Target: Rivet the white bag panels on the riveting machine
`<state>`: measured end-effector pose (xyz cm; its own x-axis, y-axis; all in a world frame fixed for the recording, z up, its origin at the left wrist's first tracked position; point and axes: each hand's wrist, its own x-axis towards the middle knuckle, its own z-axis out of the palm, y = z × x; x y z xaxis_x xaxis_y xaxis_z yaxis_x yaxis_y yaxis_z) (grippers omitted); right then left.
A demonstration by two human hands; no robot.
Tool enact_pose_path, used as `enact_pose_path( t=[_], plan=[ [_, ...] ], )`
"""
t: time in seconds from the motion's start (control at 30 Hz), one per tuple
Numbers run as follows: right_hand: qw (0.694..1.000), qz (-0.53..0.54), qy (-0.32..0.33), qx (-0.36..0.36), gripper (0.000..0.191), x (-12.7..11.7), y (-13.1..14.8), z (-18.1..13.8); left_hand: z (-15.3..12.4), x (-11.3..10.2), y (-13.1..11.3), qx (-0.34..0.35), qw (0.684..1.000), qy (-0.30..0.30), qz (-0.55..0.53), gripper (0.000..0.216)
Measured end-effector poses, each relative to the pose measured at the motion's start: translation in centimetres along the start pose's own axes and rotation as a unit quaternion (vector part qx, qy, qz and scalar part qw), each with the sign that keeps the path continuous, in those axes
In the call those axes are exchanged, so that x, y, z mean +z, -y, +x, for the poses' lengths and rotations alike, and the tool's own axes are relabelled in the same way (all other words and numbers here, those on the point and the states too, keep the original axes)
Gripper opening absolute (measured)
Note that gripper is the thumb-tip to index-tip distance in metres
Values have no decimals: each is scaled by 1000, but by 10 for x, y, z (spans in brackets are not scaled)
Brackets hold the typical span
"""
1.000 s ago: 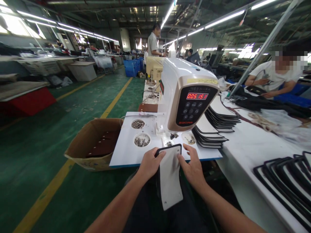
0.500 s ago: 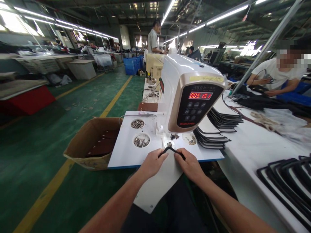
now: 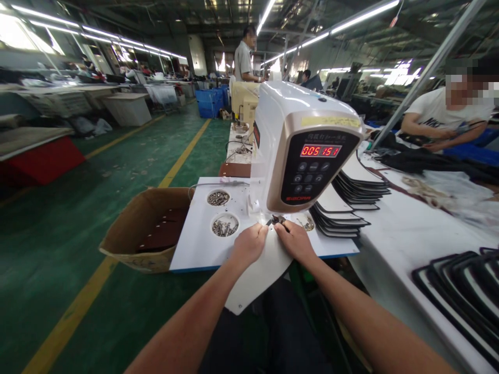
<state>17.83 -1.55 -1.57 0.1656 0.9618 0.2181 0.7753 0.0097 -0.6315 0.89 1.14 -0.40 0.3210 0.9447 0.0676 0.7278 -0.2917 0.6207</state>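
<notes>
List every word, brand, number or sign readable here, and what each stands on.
"005151": red digital display on the fastener press.
"SIBORA" (stylised, probable reading): the press's control panel.
"NIKE": co-worker's white T-shirt.
Too small or blurred: characters above the display, button symbols, yellow strip, side label.
</notes>
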Motion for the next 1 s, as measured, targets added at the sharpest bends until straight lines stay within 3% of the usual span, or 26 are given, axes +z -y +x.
enact_pose_path(
  t=[0.23,0.47,0.67,0.83,0.93,1.0],
  plan=[
    [998,14,44,32,43,2,-4,13,9,7,8,-14,1000,20,-6,50],
    [998,30,50,37,46,3,-5,11,14,7,13,0,998,24,-55,46],
    [996,71,24,57,47,-5,-1,2,-12,-8,11,-5,999,9,-39,45],
    [981,151,-80,96,48,-58,-17,-43,-49,-35,24,-22,999,-24,-17,43],
    [951,214,-166,152,49,-118,-44,-83,-58,-42,35,-68,996,-48,-25,41],
    [912,258,-244,206,49,-167,-66,-110,-62,-38,38,-80,995,-52,-28,40]
  ],
)
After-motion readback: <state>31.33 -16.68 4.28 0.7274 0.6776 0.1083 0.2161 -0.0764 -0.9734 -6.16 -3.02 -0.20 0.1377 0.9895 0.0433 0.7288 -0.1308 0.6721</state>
